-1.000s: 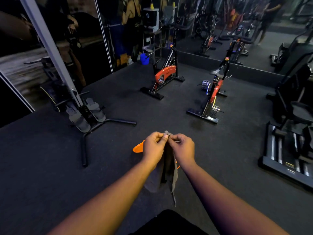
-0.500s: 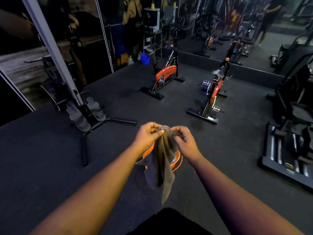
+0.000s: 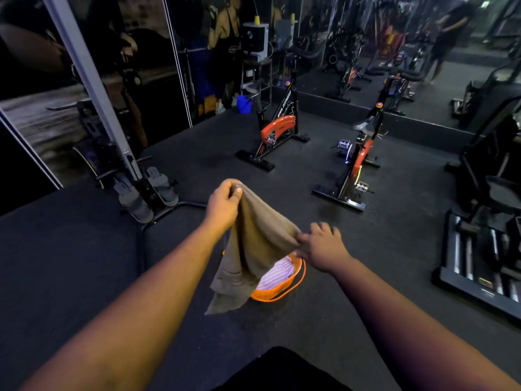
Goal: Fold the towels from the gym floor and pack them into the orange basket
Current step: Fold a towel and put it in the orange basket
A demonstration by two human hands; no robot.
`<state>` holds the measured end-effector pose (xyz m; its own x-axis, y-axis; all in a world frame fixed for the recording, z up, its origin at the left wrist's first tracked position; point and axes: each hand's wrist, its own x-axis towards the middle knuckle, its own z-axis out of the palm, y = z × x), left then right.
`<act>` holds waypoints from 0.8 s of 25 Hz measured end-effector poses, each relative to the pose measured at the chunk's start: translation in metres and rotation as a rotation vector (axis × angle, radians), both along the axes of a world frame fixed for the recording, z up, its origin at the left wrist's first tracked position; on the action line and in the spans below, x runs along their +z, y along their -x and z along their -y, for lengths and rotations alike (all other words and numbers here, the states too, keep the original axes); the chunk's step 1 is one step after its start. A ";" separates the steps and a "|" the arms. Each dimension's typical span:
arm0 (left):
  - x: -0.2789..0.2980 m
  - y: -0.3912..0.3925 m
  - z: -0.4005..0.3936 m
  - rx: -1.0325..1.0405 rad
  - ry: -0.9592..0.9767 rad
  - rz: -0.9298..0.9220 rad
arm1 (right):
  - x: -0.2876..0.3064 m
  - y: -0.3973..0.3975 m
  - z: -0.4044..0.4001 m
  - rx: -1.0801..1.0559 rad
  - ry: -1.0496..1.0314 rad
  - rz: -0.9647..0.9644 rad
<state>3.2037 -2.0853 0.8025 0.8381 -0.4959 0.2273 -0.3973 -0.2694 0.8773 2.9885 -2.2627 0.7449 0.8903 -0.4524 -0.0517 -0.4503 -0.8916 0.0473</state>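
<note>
A grey-brown towel [image 3: 253, 249] hangs in the air between both hands. My left hand [image 3: 224, 206] pinches its upper corner, held high. My right hand [image 3: 321, 248] grips another edge lower and to the right, with some fingers spread. The cloth drapes down over the orange basket [image 3: 293, 289], which stands on the dark floor right below. Inside the basket lies a pale striped folded towel [image 3: 275, 273]. The left side of the basket is hidden behind the hanging towel.
A rowing machine [image 3: 135, 187] with a black floor bar stands at the left. Two red spin bikes [image 3: 277, 131] [image 3: 358, 162] stand ahead. A black machine base [image 3: 479, 263] lies at the right. Mirrors line the far wall.
My hands have drawn apart: the left rose, the right dropped rightward, and the bunched towel spread open between them. The basket has come more into view.
</note>
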 end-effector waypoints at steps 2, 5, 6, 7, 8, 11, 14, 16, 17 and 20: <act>-0.008 -0.018 -0.010 0.082 -0.087 0.015 | 0.023 -0.003 0.013 -0.037 0.117 0.177; -0.018 -0.033 -0.017 0.137 -0.149 0.019 | 0.055 -0.013 0.023 -0.056 0.144 0.300; -0.019 -0.035 -0.017 0.146 -0.147 0.012 | 0.062 -0.016 0.024 -0.062 0.104 0.313; -0.018 -0.034 -0.016 0.153 -0.133 0.000 | 0.069 -0.019 0.025 -0.072 0.051 0.344; -0.016 -0.034 -0.015 0.159 -0.111 -0.014 | 0.074 -0.022 0.026 -0.075 -0.007 0.382; -0.011 -0.031 -0.013 0.144 -0.048 -0.059 | 0.081 -0.023 0.032 -0.069 -0.223 0.455; -0.008 -0.027 -0.010 0.122 0.029 -0.106 | 0.078 -0.019 0.035 -0.115 -0.409 0.566; -0.006 -0.026 -0.008 0.100 0.067 -0.130 | 0.074 -0.019 0.038 -0.144 -0.504 0.680; -0.005 -0.025 -0.008 0.078 0.091 -0.146 | 0.073 -0.019 0.038 -0.160 -0.543 0.734; 0.001 -0.021 -0.007 0.005 0.236 -0.226 | 0.073 -0.020 0.038 -0.170 -0.794 0.945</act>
